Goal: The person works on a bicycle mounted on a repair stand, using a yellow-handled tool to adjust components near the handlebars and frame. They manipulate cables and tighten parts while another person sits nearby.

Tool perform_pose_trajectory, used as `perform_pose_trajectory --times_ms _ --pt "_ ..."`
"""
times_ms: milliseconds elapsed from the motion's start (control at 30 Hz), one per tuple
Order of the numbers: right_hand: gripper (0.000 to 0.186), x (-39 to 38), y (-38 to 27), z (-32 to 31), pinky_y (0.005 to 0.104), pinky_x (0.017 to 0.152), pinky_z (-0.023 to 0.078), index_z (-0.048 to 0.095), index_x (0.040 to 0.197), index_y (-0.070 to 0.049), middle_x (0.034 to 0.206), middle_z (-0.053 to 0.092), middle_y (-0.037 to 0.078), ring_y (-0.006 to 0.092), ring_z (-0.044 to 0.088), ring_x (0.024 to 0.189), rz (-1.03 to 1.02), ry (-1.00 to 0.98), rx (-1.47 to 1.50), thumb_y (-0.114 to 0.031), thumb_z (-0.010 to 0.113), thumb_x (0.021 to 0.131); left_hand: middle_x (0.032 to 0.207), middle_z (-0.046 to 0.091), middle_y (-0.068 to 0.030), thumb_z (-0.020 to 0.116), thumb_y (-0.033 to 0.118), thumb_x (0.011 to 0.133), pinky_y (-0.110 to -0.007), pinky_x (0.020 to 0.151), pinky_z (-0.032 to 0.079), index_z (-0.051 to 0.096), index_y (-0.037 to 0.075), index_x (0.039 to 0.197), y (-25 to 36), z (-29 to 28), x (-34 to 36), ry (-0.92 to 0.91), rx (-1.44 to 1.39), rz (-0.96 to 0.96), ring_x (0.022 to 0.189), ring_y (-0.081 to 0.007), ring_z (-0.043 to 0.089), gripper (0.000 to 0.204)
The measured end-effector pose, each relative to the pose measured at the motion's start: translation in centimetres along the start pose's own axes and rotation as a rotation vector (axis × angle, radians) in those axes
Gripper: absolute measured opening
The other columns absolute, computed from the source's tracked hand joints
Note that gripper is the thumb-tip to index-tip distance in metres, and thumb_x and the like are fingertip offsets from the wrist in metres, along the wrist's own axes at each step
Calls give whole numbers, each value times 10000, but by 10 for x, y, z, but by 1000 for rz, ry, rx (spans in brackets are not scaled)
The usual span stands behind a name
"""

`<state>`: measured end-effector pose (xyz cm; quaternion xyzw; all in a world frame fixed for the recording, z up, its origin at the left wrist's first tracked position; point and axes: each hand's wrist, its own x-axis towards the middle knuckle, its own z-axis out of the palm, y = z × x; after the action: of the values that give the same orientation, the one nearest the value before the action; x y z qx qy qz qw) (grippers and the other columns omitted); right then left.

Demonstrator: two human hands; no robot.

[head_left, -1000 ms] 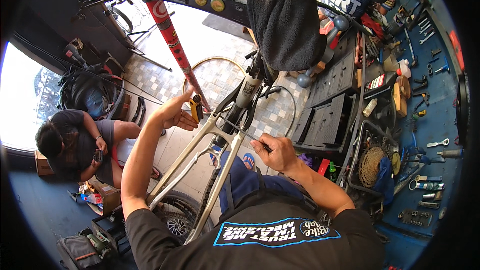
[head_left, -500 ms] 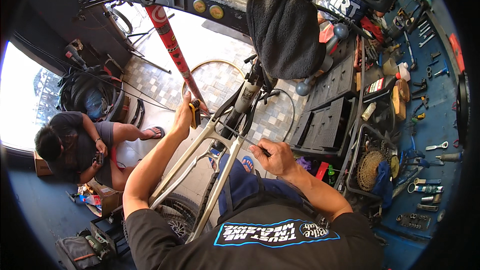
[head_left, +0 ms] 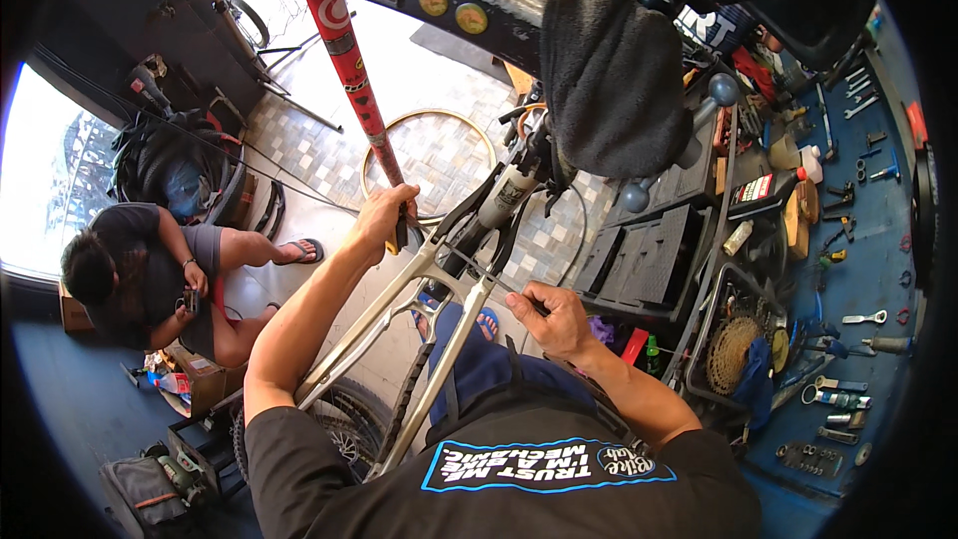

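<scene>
A pale cream bicycle frame (head_left: 351,346) runs up toward the repair stand, with its rear wheel (head_left: 344,429) below. Beside the frame and the red pole (head_left: 351,80), my left hand (head_left: 384,220) is closed around a black-and-yellow tool (head_left: 401,234). Most of that tool is hidden by my fingers, so its exact kind is unclear. My right hand (head_left: 557,321) forms a fist to the right of the frame, around the dark handle (head_left: 542,308) of a thin-shafted tool. Its slim shaft (head_left: 491,277) reaches toward the frame's bridge; where the tip ends is not clear.
A dark cloth (head_left: 614,80) hangs over the stand's arm. To the right are black drawers (head_left: 644,260), a basket holding a large cassette (head_left: 733,354), and a blue tool board (head_left: 848,269). At the left sits a person (head_left: 140,265) holding a phone.
The view has shifted slightly, so the stand and cloth sit further right. My left hand has turned, hiding more of the black-and-yellow tool. My right hand keeps its grip.
</scene>
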<state>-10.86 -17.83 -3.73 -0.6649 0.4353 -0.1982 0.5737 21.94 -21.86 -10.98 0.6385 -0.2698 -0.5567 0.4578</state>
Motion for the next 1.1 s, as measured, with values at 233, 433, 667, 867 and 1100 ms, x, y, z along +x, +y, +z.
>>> perform_pose_trajectory --times_ms 233,433,667,867,1100 --pt "351 3 -7 -3 264 560 350 656 779 -35 667 541 -49 39 445 630 78 -87 179 -268 750 1025 617 547 -32 610 240 947 -310 567 349 591 36 645 -18 18 -6 186 -157 246 562 -122 458 364" --pt "287 5 -9 -7 256 692 460 671 833 -5 821 672 28 75 591 767 153 -172 259 -203 757 1022 629 515 -23 587 225 934 -298 612 318 546 49 631 -26 20 -2 122 -242 341 617 -118 426 353" --pt "274 3 1 -9 252 802 570 668 855 20 965 799 136 127 746 919 197 -197 317 -173 732 1038 640 531 -37 568 251 951 -287 632 340 560 40 641 -38 19 10 59 -272 452 627 -127 456 374" --pt "303 3 -11 -6 245 735 563 677 820 11 874 796 114 113 743 837 207 -114 130 -188 724 1043 701 590 -19 376 432 1092 -308 640 421 649 48 774 -32 5 10 -16 23 352 667 -128 526 569" --pt "343 5 -16 -3 256 661 541 685 809 2 807 787 97 80 702 718 181 -80 -47 -262 763 1014 806 698 -117 492 507 1042 -417 720 504 739 23 877 -83 -15 -6 49 260 -378 713 -215 616 568"
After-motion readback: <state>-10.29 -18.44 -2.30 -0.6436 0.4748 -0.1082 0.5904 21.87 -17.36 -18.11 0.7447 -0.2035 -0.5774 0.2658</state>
